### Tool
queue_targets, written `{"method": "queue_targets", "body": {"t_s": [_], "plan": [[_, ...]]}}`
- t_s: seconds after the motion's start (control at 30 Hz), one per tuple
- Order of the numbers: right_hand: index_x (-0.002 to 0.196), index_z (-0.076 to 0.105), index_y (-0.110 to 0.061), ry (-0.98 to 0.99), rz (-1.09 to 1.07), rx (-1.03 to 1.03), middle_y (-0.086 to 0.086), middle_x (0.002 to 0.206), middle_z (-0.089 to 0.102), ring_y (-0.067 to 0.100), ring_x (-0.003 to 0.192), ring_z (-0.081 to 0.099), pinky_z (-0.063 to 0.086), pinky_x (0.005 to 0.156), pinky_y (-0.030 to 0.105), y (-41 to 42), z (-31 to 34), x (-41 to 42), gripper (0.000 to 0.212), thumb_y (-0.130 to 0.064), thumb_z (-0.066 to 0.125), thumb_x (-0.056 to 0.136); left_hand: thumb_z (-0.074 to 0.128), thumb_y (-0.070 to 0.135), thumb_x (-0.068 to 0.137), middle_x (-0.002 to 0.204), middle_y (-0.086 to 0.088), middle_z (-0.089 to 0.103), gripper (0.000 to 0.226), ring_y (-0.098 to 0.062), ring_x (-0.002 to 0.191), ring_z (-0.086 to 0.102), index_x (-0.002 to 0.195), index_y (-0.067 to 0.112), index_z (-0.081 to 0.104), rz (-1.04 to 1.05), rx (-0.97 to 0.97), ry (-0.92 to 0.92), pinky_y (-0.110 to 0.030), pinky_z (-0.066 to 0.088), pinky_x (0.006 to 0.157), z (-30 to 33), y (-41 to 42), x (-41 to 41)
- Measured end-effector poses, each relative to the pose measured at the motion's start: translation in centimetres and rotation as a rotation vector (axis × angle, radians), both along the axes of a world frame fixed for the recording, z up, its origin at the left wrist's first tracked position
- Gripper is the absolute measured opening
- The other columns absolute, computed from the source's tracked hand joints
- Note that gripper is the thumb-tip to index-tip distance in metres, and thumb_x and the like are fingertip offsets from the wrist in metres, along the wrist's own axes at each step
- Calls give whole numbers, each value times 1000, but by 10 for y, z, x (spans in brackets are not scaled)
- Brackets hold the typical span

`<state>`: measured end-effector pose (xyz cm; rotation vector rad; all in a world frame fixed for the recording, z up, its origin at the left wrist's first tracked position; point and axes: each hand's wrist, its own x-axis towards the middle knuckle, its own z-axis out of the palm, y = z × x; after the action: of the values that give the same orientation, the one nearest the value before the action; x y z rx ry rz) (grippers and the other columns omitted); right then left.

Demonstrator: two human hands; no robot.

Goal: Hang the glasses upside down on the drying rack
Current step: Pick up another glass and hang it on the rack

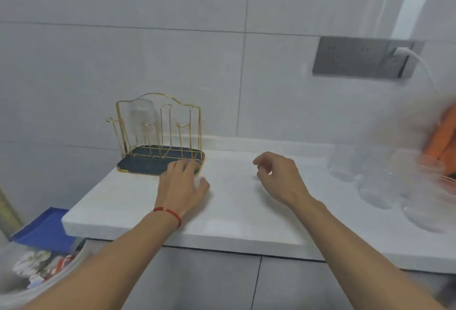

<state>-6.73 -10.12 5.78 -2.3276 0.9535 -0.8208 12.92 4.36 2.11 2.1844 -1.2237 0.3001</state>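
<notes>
A gold wire drying rack [158, 102] with a dark base tray [138, 164] stands on the white counter at the back left. One clear glass [142, 118] hangs upside down on a rear peg. Several more clear glasses [375, 186] stand blurred at the counter's right end. My left hand [182, 183], with a red bracelet at the wrist, lies flat with spread fingers on the front right corner of the rack's tray. My right hand [278, 176] hovers over the counter's middle, fingers loosely curled and holding nothing.
The white counter [234, 221] ends on the left above a blue box [47, 228] and a bag of clutter. A grey socket panel [357, 59] with a white plug and cable is on the tiled wall. Something orange [441, 137] sits at the far right.
</notes>
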Motion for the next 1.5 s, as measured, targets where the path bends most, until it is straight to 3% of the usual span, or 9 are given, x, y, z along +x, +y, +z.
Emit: {"method": "queue_targets", "body": {"t_s": [0.23,0.4,0.57,0.73,0.87,1.13,1.23,1.37,1.5], "plan": [[121,65,-14,-390,-559,123,4,119,66,23,108,61,46,89,33,-15,-42,-125,29,-8,61,92,55,29,92,133,-3,55,33,-23,130,39,124,19,59,-393,-9,48,-33,34,97,-11,-81,-144],[121,56,-7,-547,-908,37,15,127,52,32,119,50,40,97,35,-23,-49,-173,37,-9,71,87,50,38,95,145,-11,44,45,-26,140,28,135,17,51,-490,89,10,-37,28,115,-21,-98,-180],[138,44,-2,-625,-1108,-47,25,146,36,43,135,35,29,115,44,-34,-51,-196,71,-1,78,76,49,44,93,145,-11,40,50,-23,139,22,136,17,48,-484,81,38,-33,25,116,-25,-97,-179],[159,15,-3,-636,-1020,38,23,164,23,41,149,29,26,121,43,-64,-48,-214,106,-7,83,79,49,44,91,138,-7,44,51,-21,136,24,134,18,47,-482,103,58,-32,32,111,-26,-96,-180],[157,24,-6,-600,-1048,85,22,155,40,44,140,43,36,117,53,-78,-51,-217,96,-16,82,81,50,45,90,136,-5,45,54,-19,136,24,136,17,46,-475,106,72,-31,34,110,-27,-97,-179],[149,37,-12,-805,-1004,-149,9,150,45,27,136,41,39,115,46,-43,-54,-209,93,-34,83,71,55,44,91,140,4,44,52,-7,138,20,139,24,44,-570,56,182,-21,28,104,-24,-92,-179],[150,40,-19,-758,-775,-188,1,146,47,21,135,44,41,113,36,-18,-52,-193,92,-37,84,71,58,45,92,137,14,49,49,-1,134,31,137,30,46,-636,-13,312,-23,33,106,-15,-85,-179],[148,47,-32,-474,-281,-143,-13,139,50,7,133,45,34,109,9,9,-41,-151,88,-30,91,71,65,64,78,125,15,60,66,0,116,57,136,36,49,-670,-231,707,-23,47,97,0,-68,-181],[154,43,-36,-211,45,-23,-9,136,52,9,131,48,43,107,23,29,-30,-102,95,-43,88,70,75,67,64,124,15,63,77,0,112,63,131,40,52,-485,-455,974,-24,54,91,6,-44,-170]]}}
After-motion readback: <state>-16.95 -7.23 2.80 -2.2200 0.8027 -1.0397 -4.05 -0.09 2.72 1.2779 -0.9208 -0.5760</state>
